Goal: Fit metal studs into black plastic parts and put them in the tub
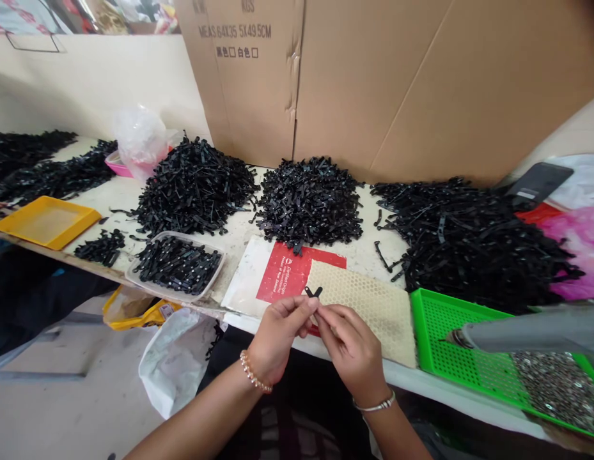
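My left hand and my right hand meet at the table's near edge, both pinched on a small black clip piece whose ends stick up between the fingertips. Just beyond the hands lies a beige honeycomb mat over a red and white sheet. Three big piles of black clip parts lie further back: one on the left, one in the middle, one on the right.
A clear tray with black strips and a yellow tray stand left. A green basket with small metal parts stands right, a grey tool over it. Cardboard boxes wall the back. A white bag hangs below.
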Demonstrator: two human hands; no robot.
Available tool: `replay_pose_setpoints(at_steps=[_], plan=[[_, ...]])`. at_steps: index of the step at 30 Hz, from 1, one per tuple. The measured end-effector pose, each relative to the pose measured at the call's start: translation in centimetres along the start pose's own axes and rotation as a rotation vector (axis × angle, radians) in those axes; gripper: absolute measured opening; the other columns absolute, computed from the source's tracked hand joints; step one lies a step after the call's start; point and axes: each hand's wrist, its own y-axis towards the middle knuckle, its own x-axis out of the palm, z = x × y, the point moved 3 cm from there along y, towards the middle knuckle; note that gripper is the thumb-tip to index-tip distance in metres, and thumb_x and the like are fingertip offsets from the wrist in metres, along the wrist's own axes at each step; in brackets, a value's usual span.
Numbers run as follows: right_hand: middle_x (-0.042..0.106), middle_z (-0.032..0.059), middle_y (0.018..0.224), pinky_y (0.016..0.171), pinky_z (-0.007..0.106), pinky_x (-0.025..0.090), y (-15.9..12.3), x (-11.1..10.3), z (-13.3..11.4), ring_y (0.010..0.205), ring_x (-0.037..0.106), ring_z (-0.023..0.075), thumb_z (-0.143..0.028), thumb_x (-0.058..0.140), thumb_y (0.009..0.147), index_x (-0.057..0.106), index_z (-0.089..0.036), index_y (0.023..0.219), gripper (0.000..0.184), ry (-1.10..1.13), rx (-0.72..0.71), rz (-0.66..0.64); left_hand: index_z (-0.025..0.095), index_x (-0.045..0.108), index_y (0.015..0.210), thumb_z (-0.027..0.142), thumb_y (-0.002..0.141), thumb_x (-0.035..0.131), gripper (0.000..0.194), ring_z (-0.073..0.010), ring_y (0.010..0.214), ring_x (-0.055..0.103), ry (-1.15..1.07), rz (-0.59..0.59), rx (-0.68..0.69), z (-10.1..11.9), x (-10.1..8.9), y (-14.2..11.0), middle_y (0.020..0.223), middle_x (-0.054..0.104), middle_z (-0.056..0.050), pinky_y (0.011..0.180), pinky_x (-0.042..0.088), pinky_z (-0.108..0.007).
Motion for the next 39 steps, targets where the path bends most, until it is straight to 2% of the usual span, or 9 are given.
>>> replay_pose_setpoints(at_steps=[5,9,15,18,22,28,33,36,39], plan=[[0.063,0.0074,0.105,0.082,0.033,0.052,1.7,-0.1,-0.4,0.094,0.061,0.0197,-0.019,0.051,0.092,0.058,-0.021,0.119,0.028,0.041,-0.017,-0.141,0.012,0.064,0.072,0.048,0.068,0.073,0.036,-0.0049,0.046,0.034,-0.033,0.091,0.063,0.2,-1.4,1.0,0.052,0.046,0.004,0.045,0.025,-0.018],[0.061,0.0054,0.111,0.083,0.032,0.051,8.4,1.2,0.6,0.099,0.058,0.0183,-0.021,0.048,0.093,0.058,-0.022,0.116,0.025,0.165,0.001,-0.130,0.013,0.064,0.073,0.047,0.069,0.072,0.035,-0.0047,0.046,0.034,0.054,0.223,0.217,2.8,-4.0,0.6,0.054,0.051,0.003,0.045,0.026,-0.018],[0.064,0.0065,0.108,0.096,0.039,0.040,19.2,12.8,2.4,0.105,0.050,0.0223,-0.006,0.049,0.088,0.065,-0.017,0.107,0.027,-0.395,-0.329,-0.479,0.013,0.067,0.070,0.049,0.070,0.071,0.036,-0.0077,0.048,0.043,0.135,0.224,0.179,4.4,-6.6,-2.1,0.054,0.058,-0.001,0.050,0.033,-0.019],[0.066,0.0060,0.099,0.105,0.043,0.030,21.6,18.0,3.0,0.107,0.049,0.0224,-0.004,0.048,0.088,0.068,-0.019,0.094,0.025,-0.468,-0.382,-0.556,0.013,0.067,0.070,0.050,0.070,0.069,0.038,-0.0091,0.051,0.047,0.146,0.121,0.097,3.6,-7.2,-2.8,0.056,0.059,-0.003,0.053,0.036,-0.020],[0.065,0.0070,0.084,0.109,0.047,0.021,22.6,20.9,3.3,0.096,0.053,0.0214,0.000,0.045,0.087,0.068,-0.019,0.079,0.031,-0.526,-0.400,-0.597,0.014,0.065,0.068,0.051,0.071,0.069,0.037,-0.0104,0.053,0.050,0.178,0.037,0.051,3.0,-8.0,-2.7,0.057,0.058,-0.002,0.057,0.039,-0.022],[0.065,0.0012,0.088,0.111,0.045,0.013,20.3,19.5,1.8,0.094,0.054,0.0183,-0.010,0.048,0.090,0.068,-0.024,0.090,0.024,-0.507,-0.507,-0.691,0.015,0.066,0.068,0.049,0.074,0.067,0.035,-0.0103,0.055,0.050,0.223,-0.012,0.028,4.3,-8.3,-1.8,0.057,0.059,-0.002,0.057,0.039,-0.021],[0.067,-0.0001,0.096,0.108,0.043,0.021,16.4,16.2,0.0,0.093,0.059,0.0170,-0.010,0.057,0.085,0.067,-0.024,0.098,0.022,-0.280,-0.533,-0.884,0.015,0.069,0.070,0.048,0.073,0.068,0.033,-0.0103,0.054,0.049,0.214,-0.064,-0.052,4.7,-7.3,-1.7,0.056,0.061,-0.003,0.057,0.038,-0.021],[0.064,-0.0003,0.109,0.106,0.039,0.026,15.3,11.7,0.6,0.100,0.058,0.0150,-0.011,0.054,0.087,0.064,-0.026,0.106,0.026,-0.147,-0.458,-0.809,0.014,0.070,0.073,0.048,0.072,0.069,0.034,-0.0104,0.054,0.050,0.199,-0.076,-0.083,4.3,-6.8,-1.8,0.057,0.062,-0.003,0.057,0.039,-0.021],[0.062,0.0024,0.111,0.093,0.033,0.041,14.8,4.9,4.8,0.099,0.058,0.0147,-0.014,0.047,0.090,0.062,-0.024,0.109,0.026,-0.142,-0.184,-0.547,0.013,0.070,0.075,0.047,0.073,0.069,0.033,-0.0099,0.056,0.050,0.186,-0.058,-0.095,3.5,-6.3,-1.6,0.060,0.063,-0.004,0.058,0.039,-0.020]])
